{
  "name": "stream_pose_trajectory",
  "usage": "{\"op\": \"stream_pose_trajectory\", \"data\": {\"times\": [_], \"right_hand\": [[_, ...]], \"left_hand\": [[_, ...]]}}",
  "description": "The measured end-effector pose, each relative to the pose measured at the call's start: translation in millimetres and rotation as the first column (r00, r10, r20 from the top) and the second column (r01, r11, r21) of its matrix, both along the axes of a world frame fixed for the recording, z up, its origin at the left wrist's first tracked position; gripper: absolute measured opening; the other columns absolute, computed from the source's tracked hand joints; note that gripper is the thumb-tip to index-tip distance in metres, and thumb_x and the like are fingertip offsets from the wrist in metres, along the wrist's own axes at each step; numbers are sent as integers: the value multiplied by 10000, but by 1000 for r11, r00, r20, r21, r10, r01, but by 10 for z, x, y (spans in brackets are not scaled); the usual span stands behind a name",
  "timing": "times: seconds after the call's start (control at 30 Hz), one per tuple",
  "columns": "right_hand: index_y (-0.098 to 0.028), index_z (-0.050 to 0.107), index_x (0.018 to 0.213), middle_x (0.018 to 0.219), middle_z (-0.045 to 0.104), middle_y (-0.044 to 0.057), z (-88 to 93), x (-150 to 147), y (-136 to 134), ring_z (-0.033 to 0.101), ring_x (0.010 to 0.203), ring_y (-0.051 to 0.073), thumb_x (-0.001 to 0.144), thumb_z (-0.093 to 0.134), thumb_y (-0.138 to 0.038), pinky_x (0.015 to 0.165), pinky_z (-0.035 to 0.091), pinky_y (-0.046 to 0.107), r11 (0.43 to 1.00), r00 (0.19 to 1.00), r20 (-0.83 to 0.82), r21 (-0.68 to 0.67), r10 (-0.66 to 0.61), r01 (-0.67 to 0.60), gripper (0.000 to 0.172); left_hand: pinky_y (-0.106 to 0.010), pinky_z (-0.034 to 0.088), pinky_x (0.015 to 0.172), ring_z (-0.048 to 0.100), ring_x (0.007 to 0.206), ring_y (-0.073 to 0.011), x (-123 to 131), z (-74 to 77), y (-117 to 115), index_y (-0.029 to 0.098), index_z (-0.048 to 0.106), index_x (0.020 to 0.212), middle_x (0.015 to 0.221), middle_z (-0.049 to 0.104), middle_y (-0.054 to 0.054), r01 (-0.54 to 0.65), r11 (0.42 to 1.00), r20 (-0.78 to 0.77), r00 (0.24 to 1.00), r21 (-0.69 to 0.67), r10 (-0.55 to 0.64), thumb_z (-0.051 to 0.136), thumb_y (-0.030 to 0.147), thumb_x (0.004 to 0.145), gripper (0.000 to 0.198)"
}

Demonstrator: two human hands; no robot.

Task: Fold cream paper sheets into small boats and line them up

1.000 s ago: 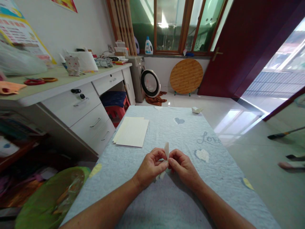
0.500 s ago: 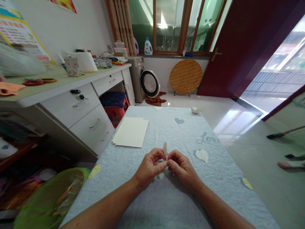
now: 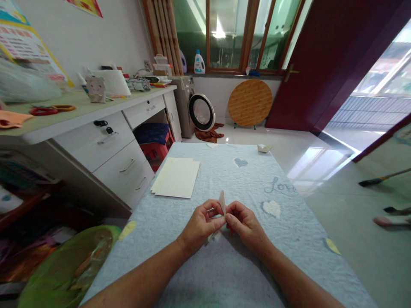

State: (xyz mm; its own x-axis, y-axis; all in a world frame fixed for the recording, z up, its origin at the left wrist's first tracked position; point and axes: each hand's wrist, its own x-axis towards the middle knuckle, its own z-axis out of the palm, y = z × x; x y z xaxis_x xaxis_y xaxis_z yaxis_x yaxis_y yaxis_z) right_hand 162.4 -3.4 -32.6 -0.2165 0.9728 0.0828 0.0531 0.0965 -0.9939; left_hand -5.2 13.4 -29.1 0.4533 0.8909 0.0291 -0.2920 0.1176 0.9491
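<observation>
My left hand [image 3: 201, 226] and my right hand [image 3: 245, 224] meet over the near middle of the table. Both pinch a small folded piece of cream paper [image 3: 221, 201] between thumbs and fingertips. One narrow end of the paper stands up above my fingers; another bit shows below them. A stack of cream paper sheets [image 3: 176, 176] lies flat to the left, further out. A small folded paper shape [image 3: 264, 147] sits at the table's far right edge.
The table wears a pale blue quilted cloth [image 3: 244, 179]. A white desk with drawers [image 3: 105, 141] stands close on the left, scissors [image 3: 51, 110] on top. A green bag [image 3: 67, 269] is at lower left. A washing machine [image 3: 192, 107] stands behind. Someone's foot [image 3: 390, 221] shows at right.
The hands have stayed nearly in place, fingers working slightly on the folded paper; its upright end has turned narrower to me. The view has shifted a little.
</observation>
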Motion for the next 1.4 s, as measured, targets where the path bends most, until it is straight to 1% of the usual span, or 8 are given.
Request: {"op": "stream_pose_trajectory", "data": {"times": [0.3, 0.53, 0.67, 0.8, 0.93, 1.07, 1.27, 1.4], "right_hand": [[-200, 566, 819, 673, 480, -35, -3, -9, 4, 431, 582, 109, 878, 608, -456, 529, 353, 232, 1000, 1000, 5, -1, -7, 7, 267], [-195, 564, 826, 664, 492, -37, 16, -11, -8, 442, 569, 105, 875, 611, -451, 527, 356, 235, 998, 996, -79, -42, 36, -39, 265], [-194, 555, 828, 674, 494, -39, 16, -9, -17, 454, 575, 104, 865, 615, -416, 536, 364, 235, 994, 990, -129, -83, 58, -69, 232], [-191, 553, 826, 673, 501, -37, 11, -5, -16, 472, 583, 109, 863, 613, -417, 548, 379, 241, 992, 990, -127, -98, 67, -80, 237], [-191, 548, 833, 655, 508, -37, 0, 1, -7, 481, 566, 107, 879, 599, -464, 539, 378, 240, 991, 987, -137, -92, 86, -99, 281], [-194, 552, 855, 646, 512, -38, -13, 12, -2, 488, 559, 110, 888, 593, -477, 535, 379, 243, 990, 985, -143, -89, 98, -111, 288], [-191, 559, 851, 650, 509, -36, 15, 15, -7, 478, 559, 108, 910, 559, -402, 534, 376, 240, 992, 990, -99, -70, 98, -105, 219], [-191, 587, 868, 678, 542, -25, 29, -2, -18, 495, 585, 115, 893, 512, -260, 551, 380, 242, 999, 999, 32, -11, 34, -33, 105]], "left_hand": [[-295, 482, 820, 628, 921, -199, -2, 23, -4, 187, 526, 777, 911, 638, -29, -53, 999, -38, 998, -10, 53, 796, 347, 721, 319], [-284, 483, 780, 610, 825, -170, -9, 2, 7, 183, 558, 797, 868, 618, -21, -38, 999, -73, 997, 5, 38, 769, 389, 758, 298], [-305, 475, 836, 602, 899, -188, -4, 1, 1, 186, 574, 806, 898, 592, -15, -38, 998, -117, 992, 55, 44, 796, 336, 733, 278], [-311, 481, 837, 590, 949, -206, -12, 19, -1, 183, 578, 790, 948, 586, -31, -13, 994, -199, 979, 110, 35, 801, 336, 722, 278], [-293, 492, 826, 582, 942, -197, -17, 14, 7, 183, 581, 806, 945, 575, -38, 3, 995, -165, 986, 101, 14, 785, 340, 742, 265], [-289, 487, 827, 589, 927, -191, -12, 14, 13, 187, 575, 800, 947, 585, -33, 8, 998, -110, 994, 56, -2, 789, 346, 733, 275], [-280, 476, 797, 600, 880, -168, -12, 5, 17, 185, 553, 826, 943, 585, -17, 26, 1000, -82, 996, 15, -25, 761, 308, 758, 251], [-282, 486, 815, 590, 914, -170, 0, -21, 7, 187, 534, 811, 961, 566, -19, -17, 997, -119, 993, 74, 25, 724, 251, 774, 203]]}}
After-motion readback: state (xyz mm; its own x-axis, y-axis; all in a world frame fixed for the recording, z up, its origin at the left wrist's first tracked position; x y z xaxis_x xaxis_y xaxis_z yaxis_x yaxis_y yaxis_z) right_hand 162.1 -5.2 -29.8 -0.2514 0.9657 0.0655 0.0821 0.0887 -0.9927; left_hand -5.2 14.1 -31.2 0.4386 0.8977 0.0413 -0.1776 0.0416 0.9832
